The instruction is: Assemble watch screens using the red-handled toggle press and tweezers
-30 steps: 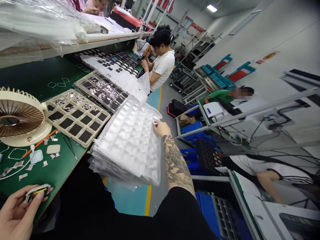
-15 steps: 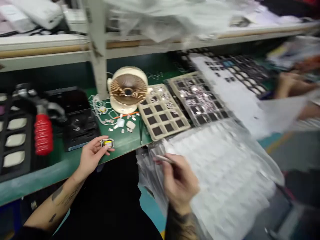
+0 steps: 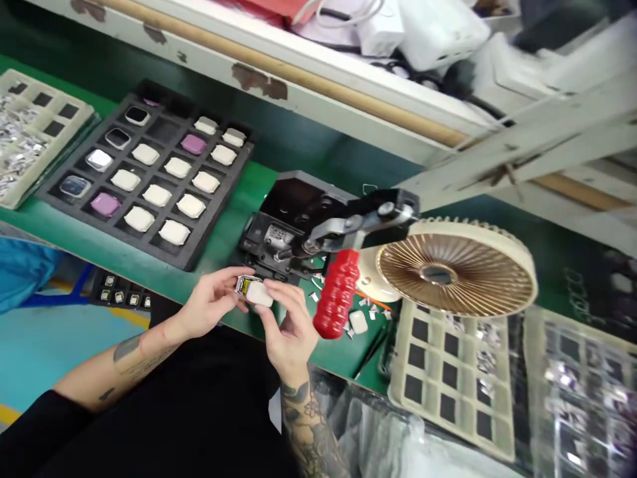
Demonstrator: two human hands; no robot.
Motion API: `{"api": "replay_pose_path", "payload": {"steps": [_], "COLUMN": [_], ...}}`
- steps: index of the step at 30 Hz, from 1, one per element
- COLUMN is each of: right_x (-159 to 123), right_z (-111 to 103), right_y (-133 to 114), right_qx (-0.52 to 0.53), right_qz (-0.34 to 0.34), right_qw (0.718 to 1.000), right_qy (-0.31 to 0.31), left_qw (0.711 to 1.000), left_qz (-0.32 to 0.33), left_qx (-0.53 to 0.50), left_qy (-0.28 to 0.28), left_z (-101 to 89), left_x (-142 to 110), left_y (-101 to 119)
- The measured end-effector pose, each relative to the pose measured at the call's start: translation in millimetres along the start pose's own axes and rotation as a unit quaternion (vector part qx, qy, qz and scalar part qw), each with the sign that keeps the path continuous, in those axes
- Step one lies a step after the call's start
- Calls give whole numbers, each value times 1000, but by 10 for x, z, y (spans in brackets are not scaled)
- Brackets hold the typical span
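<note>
My left hand (image 3: 212,304) is closed on the rim of a small open watch-like case (image 3: 243,285), with a yellow part showing inside it. In my right hand (image 3: 291,332), a white rounded-square cover (image 3: 260,293) is pinched between thumb and fingers. The cover overlaps the right side of the case at a slight angle; whether they touch I cannot tell. Both hands are at the bench's front edge, just before a black press fixture (image 3: 269,239). The fixture's red-handled toggle clamp (image 3: 338,292) stands close to the right of my right hand.
A black foam tray (image 3: 196,247) of white and purple covers lies on the left, beside a beige tray (image 3: 74,123). At right stand a beige fan (image 3: 458,265) and a beige compartment tray (image 3: 428,372). Tweezers (image 3: 371,352) and a loose white cover (image 3: 358,322) lie near the clamp.
The view has swung left. My right hand has moved left to the case, bringing the white cover over it. My left hand still holds the case.
</note>
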State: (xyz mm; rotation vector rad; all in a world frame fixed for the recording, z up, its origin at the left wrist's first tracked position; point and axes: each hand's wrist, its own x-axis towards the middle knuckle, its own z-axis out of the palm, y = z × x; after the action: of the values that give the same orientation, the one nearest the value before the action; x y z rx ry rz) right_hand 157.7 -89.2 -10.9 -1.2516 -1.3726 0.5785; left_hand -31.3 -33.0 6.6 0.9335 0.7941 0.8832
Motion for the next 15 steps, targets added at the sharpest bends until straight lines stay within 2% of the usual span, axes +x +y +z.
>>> {"api": "replay_pose_path", "payload": {"steps": [5, 8, 12, 15], "right_x": [59, 54, 73, 59], "right_z": [95, 76, -10, -41], "right_y": [-23, -50, -69, -71], "right_qx": [-8, 27, 70, 85], "right_qz": [-1, 41, 90, 88], "right_qw": [999, 999, 993, 992], "right_qy": [-41, -15, 9, 25], "left_qw": [999, 997, 991, 978], "left_qz": [25, 38, 59, 120], "left_qx": [26, 69, 102, 163], "left_qy": [4, -7, -57, -56], "left_z": [26, 49, 117, 186], "left_x": [-50, -15, 51, 54], "left_y": [5, 10, 18, -12]}}
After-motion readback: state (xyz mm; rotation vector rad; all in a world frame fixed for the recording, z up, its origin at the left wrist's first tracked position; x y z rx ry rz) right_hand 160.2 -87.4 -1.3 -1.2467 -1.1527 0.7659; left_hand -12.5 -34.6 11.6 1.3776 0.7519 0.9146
